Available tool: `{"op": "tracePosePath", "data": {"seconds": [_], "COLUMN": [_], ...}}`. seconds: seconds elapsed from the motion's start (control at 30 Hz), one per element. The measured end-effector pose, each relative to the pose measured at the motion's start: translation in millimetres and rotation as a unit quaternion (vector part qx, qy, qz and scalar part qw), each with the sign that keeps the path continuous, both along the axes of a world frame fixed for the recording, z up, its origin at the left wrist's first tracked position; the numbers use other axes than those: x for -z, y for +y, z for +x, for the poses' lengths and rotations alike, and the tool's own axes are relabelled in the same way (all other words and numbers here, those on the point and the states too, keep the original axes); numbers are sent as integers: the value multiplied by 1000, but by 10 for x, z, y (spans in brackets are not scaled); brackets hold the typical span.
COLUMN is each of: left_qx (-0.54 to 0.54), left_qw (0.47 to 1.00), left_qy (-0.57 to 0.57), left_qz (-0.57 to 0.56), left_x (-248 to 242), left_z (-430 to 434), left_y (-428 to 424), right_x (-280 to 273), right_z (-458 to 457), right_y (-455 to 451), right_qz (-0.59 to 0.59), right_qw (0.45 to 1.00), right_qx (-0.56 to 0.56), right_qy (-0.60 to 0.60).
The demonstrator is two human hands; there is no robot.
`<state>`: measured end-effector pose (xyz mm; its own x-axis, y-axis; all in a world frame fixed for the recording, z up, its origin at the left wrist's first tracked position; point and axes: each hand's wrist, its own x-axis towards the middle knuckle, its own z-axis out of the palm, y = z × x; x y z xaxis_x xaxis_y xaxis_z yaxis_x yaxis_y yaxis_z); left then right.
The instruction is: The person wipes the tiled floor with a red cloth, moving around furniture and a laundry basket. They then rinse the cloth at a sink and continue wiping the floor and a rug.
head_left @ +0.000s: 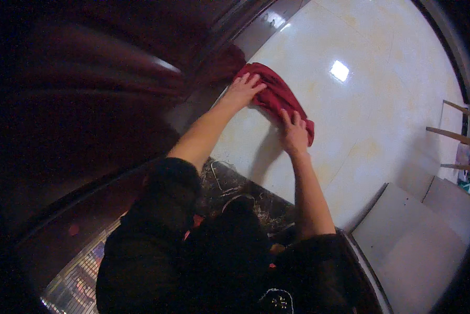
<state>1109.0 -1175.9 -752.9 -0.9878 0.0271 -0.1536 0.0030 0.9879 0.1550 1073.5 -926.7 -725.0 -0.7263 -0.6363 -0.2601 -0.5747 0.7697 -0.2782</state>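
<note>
A bunched dark red cloth (276,92) lies on the glossy, cream-coloured tiled floor (360,110). On its upper left end rests my left hand (246,89), palm down with the fingers spread. My right hand (295,133) presses on the lower right end of the same cloth, with its fingertips on the fabric. Parts of the cloth under both hands are hidden. Whether the fingers grip the fabric or only press on it is hard to tell.
Dark red glossy furniture or panelling (133,78) rises at the left. A dark marbled strip (235,184) borders the floor near me. Grey boards (407,231) stand at the lower right, with wooden legs (450,135) beyond them. A slatted grille (80,278) shows at the lower left.
</note>
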Motion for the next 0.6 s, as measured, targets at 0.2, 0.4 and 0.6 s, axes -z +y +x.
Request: {"op": "tracePosePath", "data": {"seconds": [0.2,0.4,0.6], "left_qx": [-135,-246,-210], "left_qw": [991,955,957], "left_qy": [-17,-167,-40], "left_qz": [-1,19,195], "left_x": [52,-406,-574], "left_z": [1519,3147,2820], "left_y": [234,806,879], "right_x": [127,4,-245], "right_z": [690,1764,1742], "right_y": [-281,-3,599], "right_qz": [-17,-60,-72], "right_qw": [994,975,971], "right_qx": [-103,-193,-9], "right_qy": [25,-92,-230]}}
